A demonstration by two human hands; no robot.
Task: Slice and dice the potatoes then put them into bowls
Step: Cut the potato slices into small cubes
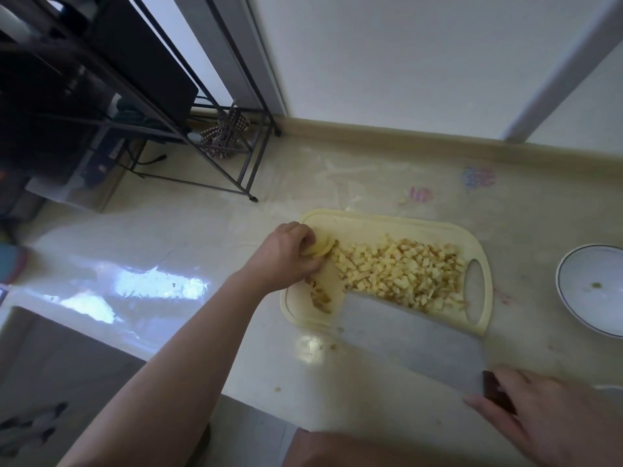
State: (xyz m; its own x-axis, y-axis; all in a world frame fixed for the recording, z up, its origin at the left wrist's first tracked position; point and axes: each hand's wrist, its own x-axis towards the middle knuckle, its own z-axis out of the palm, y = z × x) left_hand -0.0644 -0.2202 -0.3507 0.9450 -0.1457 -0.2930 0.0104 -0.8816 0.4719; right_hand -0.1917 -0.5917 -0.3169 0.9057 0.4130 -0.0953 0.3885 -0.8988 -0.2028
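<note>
We see our left hand (289,254) reaching in from seven o'clock to the near-left part of the pale yellow cutting board (367,227), fingers curled round a small stack of round potato slices (322,248) at the board's ten o'clock side. Just to the right of the slices, touching them, a broad heap of diced potato (401,273) covers the board's middle and runs toward the handle slot at three o'clock. A few brownish scraps (320,296) lie at the board's seven o'clock edge. Our right hand (546,416), at five o'clock in the view, grips the dark handle of a cleaver (411,338), fingers wrapped around it; the wide blade lies tilted across the board's near edge, its tip beside the dice. A white bowl (593,288) with a thin dark rim sits on the pale counter (236,230) at three o'clock, apart from the board. A black wire rack (188,129) stands at ten o'clock.
</note>
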